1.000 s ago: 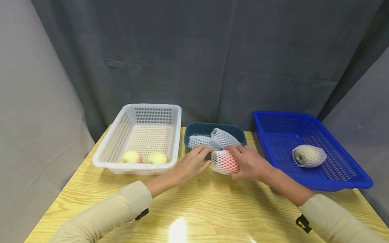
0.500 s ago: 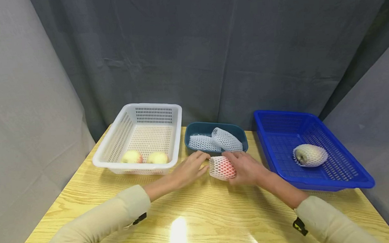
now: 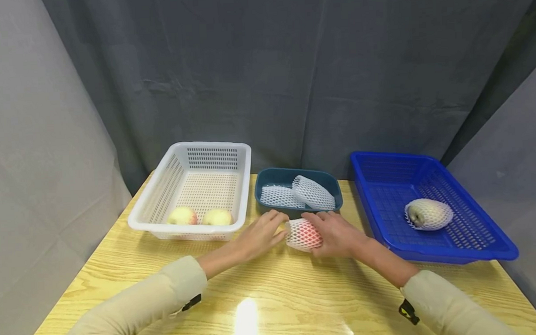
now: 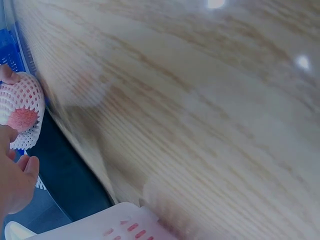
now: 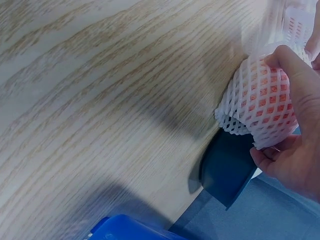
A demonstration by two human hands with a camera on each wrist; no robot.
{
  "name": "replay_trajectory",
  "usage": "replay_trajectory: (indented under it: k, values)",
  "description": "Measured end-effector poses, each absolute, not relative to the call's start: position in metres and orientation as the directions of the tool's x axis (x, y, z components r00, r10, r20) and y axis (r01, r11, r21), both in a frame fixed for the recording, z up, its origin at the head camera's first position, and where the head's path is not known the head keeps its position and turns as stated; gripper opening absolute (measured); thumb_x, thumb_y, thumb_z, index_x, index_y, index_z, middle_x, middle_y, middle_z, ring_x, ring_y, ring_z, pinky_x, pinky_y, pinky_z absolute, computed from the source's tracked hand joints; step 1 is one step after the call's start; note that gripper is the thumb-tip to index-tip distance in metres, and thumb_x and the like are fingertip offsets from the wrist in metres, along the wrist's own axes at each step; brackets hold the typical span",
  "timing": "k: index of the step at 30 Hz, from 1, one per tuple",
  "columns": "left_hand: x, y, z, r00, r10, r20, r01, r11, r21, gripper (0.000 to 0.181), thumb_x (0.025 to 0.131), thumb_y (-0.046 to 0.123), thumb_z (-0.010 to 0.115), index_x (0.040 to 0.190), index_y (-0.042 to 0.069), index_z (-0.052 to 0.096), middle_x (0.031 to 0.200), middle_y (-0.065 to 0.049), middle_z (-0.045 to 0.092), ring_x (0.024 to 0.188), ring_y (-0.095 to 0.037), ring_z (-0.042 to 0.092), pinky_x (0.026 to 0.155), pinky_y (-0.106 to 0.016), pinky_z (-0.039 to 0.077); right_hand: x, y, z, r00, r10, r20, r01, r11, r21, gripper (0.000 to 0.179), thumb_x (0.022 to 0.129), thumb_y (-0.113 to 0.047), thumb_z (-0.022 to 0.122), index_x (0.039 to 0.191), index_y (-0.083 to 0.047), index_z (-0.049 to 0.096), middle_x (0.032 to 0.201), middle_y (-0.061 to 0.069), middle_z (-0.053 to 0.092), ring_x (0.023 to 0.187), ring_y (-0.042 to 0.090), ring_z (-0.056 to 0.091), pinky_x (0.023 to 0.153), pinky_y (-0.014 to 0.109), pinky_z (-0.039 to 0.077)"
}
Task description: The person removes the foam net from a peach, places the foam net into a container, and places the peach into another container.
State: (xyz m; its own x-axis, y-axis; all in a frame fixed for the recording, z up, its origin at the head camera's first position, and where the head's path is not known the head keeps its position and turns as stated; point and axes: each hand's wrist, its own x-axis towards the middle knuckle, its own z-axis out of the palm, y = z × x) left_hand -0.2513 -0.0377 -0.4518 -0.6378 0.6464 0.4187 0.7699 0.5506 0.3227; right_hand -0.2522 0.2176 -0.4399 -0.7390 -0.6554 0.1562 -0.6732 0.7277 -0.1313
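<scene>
Gripping a red apple (image 5: 270,95) in its white foam net (image 3: 302,236), the R hand (image 3: 336,234) has thumb on one side & fingers on the other, mesh pulled over the fruit. L hand (image 3: 262,235) is relaxed, fingers bent a bit, at the net's left end; contact w/ mesh hard to tell. Netted apple sits between both hands, approx. mid-table L–R, just in front of the near rim of the teal tray (image 3: 335,181); can't tell if it's touching the table (image 3: 290,295).

Vs. 1 s ago: both hands + apple have come toward the table's near edge, apple also a bit left; tray's near rim, then partly covered, now shows more. Vs. 0.5 s ago: only a slight further shift, same dir.

Rest unchanged: white basket (image 3: 139,219) at table's back L corner, w/ 2 yellow-red apples (image 3: 218,217) by its near wall, one near the L corner, other near the R. Tray at back edge, mid, holds 2 spare foam nets (image 3: 315,193), R one overlapping L. Blue basket (image 3: 487,231) at back R corner, w/ 1 netted pale fruit (image 3: 430,214) toward its R side. Dark grey curtain (image 3: 247,79) behind back edge.
</scene>
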Motion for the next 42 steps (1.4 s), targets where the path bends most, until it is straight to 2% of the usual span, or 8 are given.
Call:
replay_trajectory:
  k: [10, 15, 27, 34, 42]
  values:
    - [-0.2493, -0.0399, -0.4524, -0.636, 0.656, 0.407, 0.772, 0.543, 0.331, 0.025, 0.096, 0.011, 0.068, 0.118, 0.003, 0.061, 0.108, -0.012, 0.064, 0.098, -0.020, 0.061, 0.084, -0.029, 0.054, -0.2520, 0.2148, -0.4336, -0.764, -0.634, 0.118, -0.645, 0.747, -0.162, 0.091, 0.072, -0.036, 0.086, 0.146, -0.005, 0.042, 0.116, 0.018, 0.062, 0.102, 0.038, 0.060, 0.086, 0.054, 0.050]
    - [-0.2482, -0.0399, -0.4519, -0.627, 0.661, 0.412, 0.779, 0.532, 0.331, 0.023, 0.096, 0.010, 0.067, 0.117, 0.002, 0.061, 0.108, -0.013, 0.064, 0.098, -0.020, 0.061, 0.084, -0.030, 0.054, -0.2521, 0.2153, -0.4341, -0.766, -0.631, 0.120, -0.642, 0.747, -0.173, 0.089, 0.073, -0.036, 0.087, 0.143, -0.004, 0.043, 0.118, 0.021, 0.062, 0.103, 0.041, 0.060, 0.087, 0.056, 0.050]
    - [-0.2482, -0.0422, -0.4517, -0.627, 0.646, 0.435, 0.779, 0.537, 0.324, 0.028, 0.094, 0.010, 0.071, 0.118, 0.004, 0.060, 0.107, -0.012, 0.065, 0.095, -0.020, 0.062, 0.079, -0.028, 0.054, -0.2507, 0.2193, -0.4351, -0.751, -0.637, 0.173, -0.660, 0.720, -0.215, 0.083, 0.073, -0.033, 0.089, 0.137, -0.003, 0.047, 0.118, 0.020, 0.061, 0.102, 0.033, 0.063, 0.084, 0.046, 0.054]
    - [-0.2483, -0.0431, -0.4520, -0.627, 0.640, 0.444, 0.778, 0.542, 0.316, 0.029, 0.092, 0.008, 0.072, 0.118, 0.002, 0.060, 0.107, -0.013, 0.064, 0.096, -0.022, 0.063, 0.080, -0.028, 0.055, -0.2515, 0.2198, -0.4359, -0.746, -0.636, 0.198, -0.666, 0.716, -0.209, 0.082, 0.072, -0.035, 0.090, 0.137, -0.002, 0.050, 0.116, 0.014, 0.054, 0.093, 0.023, 0.058, 0.077, 0.039, 0.054]
    - [-0.2477, -0.0422, -0.4512, -0.634, 0.633, 0.444, 0.772, 0.551, 0.317, 0.029, 0.092, 0.006, 0.072, 0.118, 0.003, 0.059, 0.109, -0.014, 0.064, 0.098, -0.022, 0.063, 0.080, -0.029, 0.055, -0.2506, 0.2220, -0.4358, -0.746, -0.623, 0.235, -0.665, 0.718, -0.204, 0.085, 0.069, -0.036, 0.091, 0.136, 0.000, 0.051, 0.117, 0.016, 0.054, 0.097, 0.027, 0.059, 0.080, 0.041, 0.054]
